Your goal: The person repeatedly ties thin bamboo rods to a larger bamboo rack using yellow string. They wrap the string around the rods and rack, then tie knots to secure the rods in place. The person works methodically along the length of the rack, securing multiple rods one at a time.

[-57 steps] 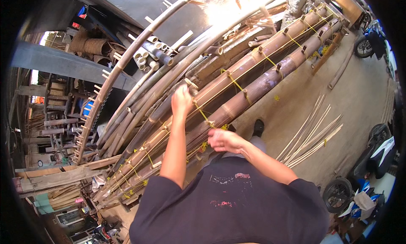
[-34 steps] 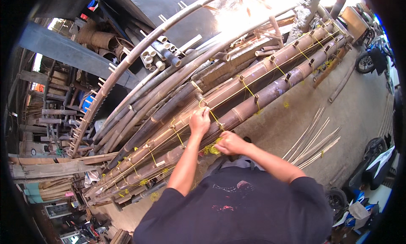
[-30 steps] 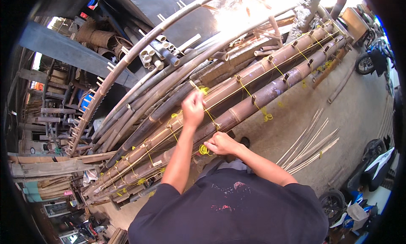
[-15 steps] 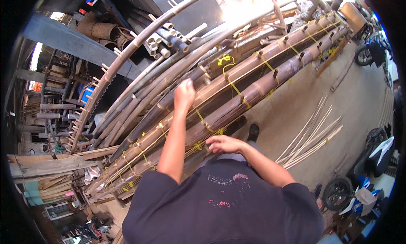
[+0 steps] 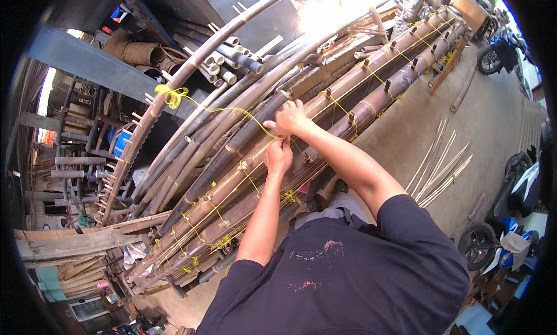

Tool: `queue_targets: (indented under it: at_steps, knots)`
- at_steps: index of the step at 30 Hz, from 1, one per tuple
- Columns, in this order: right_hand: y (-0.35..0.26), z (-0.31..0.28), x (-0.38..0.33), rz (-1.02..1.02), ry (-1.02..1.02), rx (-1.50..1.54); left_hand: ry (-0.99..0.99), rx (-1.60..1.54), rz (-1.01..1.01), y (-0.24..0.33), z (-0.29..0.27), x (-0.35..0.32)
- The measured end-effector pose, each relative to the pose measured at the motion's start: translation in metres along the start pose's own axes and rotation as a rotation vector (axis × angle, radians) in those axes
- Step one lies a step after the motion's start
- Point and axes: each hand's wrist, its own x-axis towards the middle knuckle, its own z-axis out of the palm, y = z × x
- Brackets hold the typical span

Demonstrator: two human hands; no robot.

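Two long brown bamboo poles run side by side from lower left to upper right, a far pole (image 5: 316, 106) and a near pole (image 5: 365, 110). Short pegs stick up from them, and yellow string ties cross between. At the far pole my left hand (image 5: 278, 155) is closed, its fingertips pinching the yellow string (image 5: 246, 111). Just beyond it, my right hand (image 5: 290, 117) rests over the same pole with curled fingers; what they grip is hidden. The string arcs leftward to a loose looped bundle (image 5: 171, 96) against a curved bamboo piece.
That curved bamboo piece (image 5: 191, 62) with pegs rises at the left. More bamboo poles (image 5: 174, 178) and cut tubes (image 5: 232, 56) are stacked behind. Thin sticks (image 5: 441, 167) lie on the floor (image 5: 423, 114) at right; motorbikes (image 5: 481, 242) stand beyond.
My right hand has moved from beside my body up to the far pole, near my left. My left hand has shifted nearer and slightly right. The string bundle has swung far left.
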Motion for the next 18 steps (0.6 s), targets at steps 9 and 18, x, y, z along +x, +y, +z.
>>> queue_targets:
  at_steps: [9,18]
  knots:
    - [0.039,0.056,-0.141,-0.656,-0.011,0.742,0.055,-0.099,-0.004,-0.01,0.001,-0.002]
    - [0.034,0.108,-0.161,-0.485,0.27,0.739,0.167,-0.468,0.14,0.023,-0.024,0.107]
